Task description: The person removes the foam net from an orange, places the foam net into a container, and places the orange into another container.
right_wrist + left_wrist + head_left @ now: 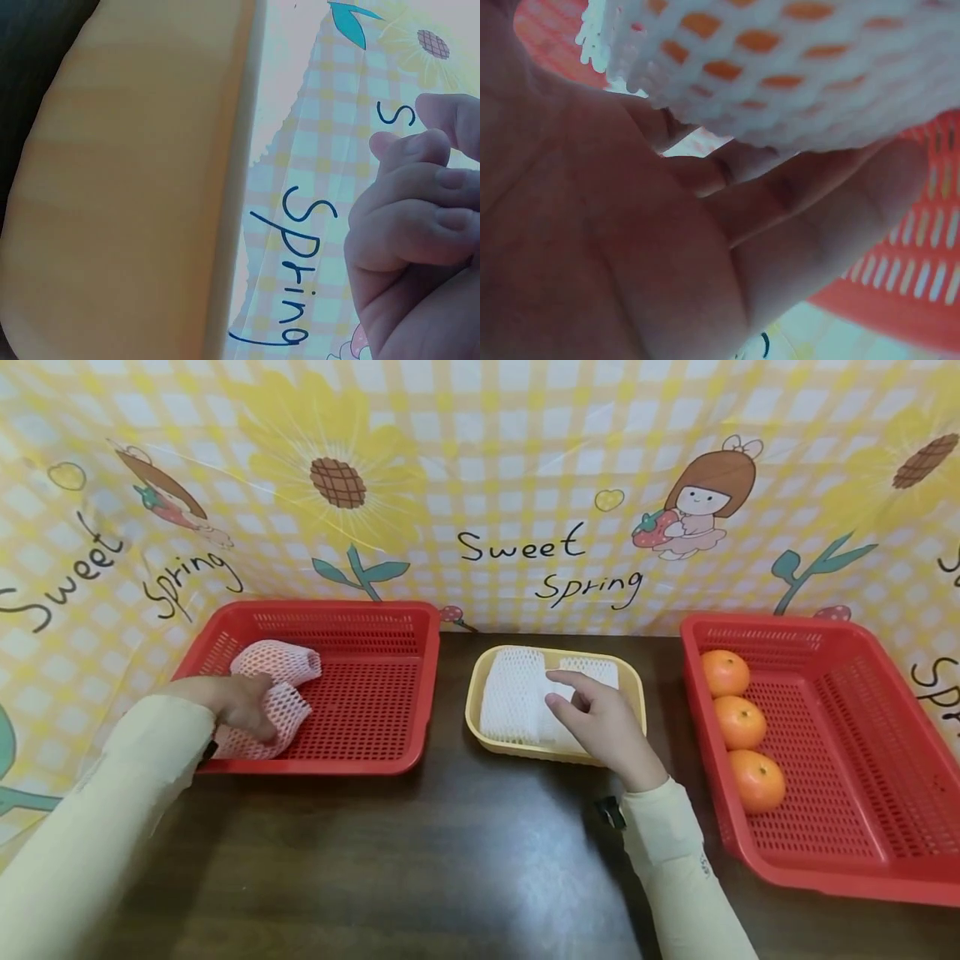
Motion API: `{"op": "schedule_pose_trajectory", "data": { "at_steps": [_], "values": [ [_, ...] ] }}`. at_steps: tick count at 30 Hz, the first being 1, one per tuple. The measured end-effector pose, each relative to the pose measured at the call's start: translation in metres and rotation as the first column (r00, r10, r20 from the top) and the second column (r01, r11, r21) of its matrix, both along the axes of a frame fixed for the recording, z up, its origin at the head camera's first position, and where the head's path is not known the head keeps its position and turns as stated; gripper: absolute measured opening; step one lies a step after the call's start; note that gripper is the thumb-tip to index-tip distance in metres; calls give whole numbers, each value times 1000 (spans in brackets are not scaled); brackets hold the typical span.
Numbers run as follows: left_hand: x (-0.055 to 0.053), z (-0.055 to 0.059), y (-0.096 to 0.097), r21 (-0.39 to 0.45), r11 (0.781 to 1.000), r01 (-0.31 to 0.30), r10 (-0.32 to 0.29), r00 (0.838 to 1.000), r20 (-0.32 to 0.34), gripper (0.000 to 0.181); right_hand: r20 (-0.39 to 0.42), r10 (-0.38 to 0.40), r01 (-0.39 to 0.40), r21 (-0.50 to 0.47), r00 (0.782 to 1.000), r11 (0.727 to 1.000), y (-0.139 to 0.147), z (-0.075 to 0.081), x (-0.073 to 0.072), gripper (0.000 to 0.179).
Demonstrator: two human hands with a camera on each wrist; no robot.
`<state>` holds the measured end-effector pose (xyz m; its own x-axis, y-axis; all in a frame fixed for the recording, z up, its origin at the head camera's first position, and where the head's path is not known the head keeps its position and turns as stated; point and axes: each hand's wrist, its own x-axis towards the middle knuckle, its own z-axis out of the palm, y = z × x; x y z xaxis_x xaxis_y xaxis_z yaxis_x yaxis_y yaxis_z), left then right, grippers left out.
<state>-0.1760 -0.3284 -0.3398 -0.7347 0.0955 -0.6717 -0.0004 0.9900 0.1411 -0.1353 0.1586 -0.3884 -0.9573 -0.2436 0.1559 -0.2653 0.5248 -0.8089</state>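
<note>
Head view: left hand point(242, 700), fingers extended against the near netted orange point(287, 717) in the left basket point(367, 706), could snag and roll it if withdrawn carelessly; right hand point(606, 720), thumb and forefinger apart over the tray point(525, 749), may lift two close-packed sleeves point(512, 697) together.

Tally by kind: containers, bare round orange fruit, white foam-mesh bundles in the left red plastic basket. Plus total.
Red rectangular slotted baskets: 2
Pale-yellow rounded-rectangular tub: 1
Bare round orange fruit: 3
White foam-mesh bundles, left basket: 2
Total: 8
Left out: white mesh sleeves in the tub; overlapping, count unclear.
</note>
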Motion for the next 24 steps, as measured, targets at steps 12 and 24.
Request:
{"op": "schedule_pose_trajectory", "data": {
  "at_steps": [12, 24],
  "values": [
    [42, 40, 63, 125, 974, 190, -140, 933, -331, 97, -43, 99, -100, -10, 994, 995, -21, -4, 8, 33],
    [81, 53, 113, 327, 814, 481, -159, 725, -670, 88, -56, 241, -242, -16, 969, 970, -53, -11, 25, 31]
  ]
}}
